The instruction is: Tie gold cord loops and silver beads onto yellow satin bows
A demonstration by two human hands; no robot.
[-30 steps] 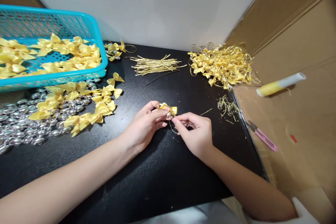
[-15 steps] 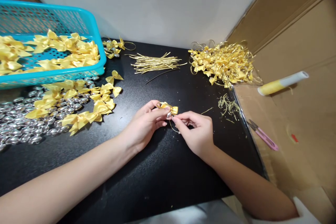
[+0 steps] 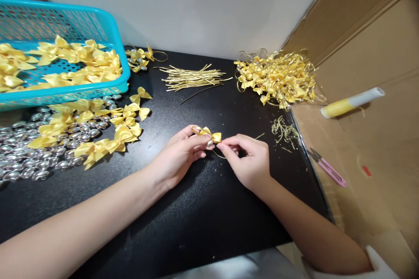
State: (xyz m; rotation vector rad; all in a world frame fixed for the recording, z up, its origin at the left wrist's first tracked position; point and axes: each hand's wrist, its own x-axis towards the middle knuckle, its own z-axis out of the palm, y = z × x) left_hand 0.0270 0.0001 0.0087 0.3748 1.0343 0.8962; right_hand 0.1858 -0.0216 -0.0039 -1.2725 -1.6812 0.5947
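Note:
Between thumb and fingers, my left hand (image 3: pixel 185 148) pinches a yellow ribbon bow (image 3: pixel 216 137) with a silver bead (image 3: pixel 209 143) against it. My right hand (image 3: pixel 250 159) is closed just to the right of the bow, its thumb and forefinger pinching a thin gold cord (image 3: pixel 218 155) that loops beneath. The cord's end is hidden in the fingers. Both hands are above the black table (image 3: pixel 183 213).
A blue basket (image 3: pixel 121 85) of yellow bows stands at left, with silver beads (image 3: pixel 29 157) and loose bows (image 3: pixel 98 150) before it. Behind lie gold cords (image 3: pixel 193 77), finished bows (image 3: pixel 278 78) and cord scraps (image 3: pixel 283 133). Pink snips (image 3: pixel 327 168) and a yellow-white roll (image 3: pixel 353 102) lie right.
My right hand has shifted slightly right, away from the bow, drawing the cord with it. My left hand keeps its pinch on the bow, and more of the bow shows.

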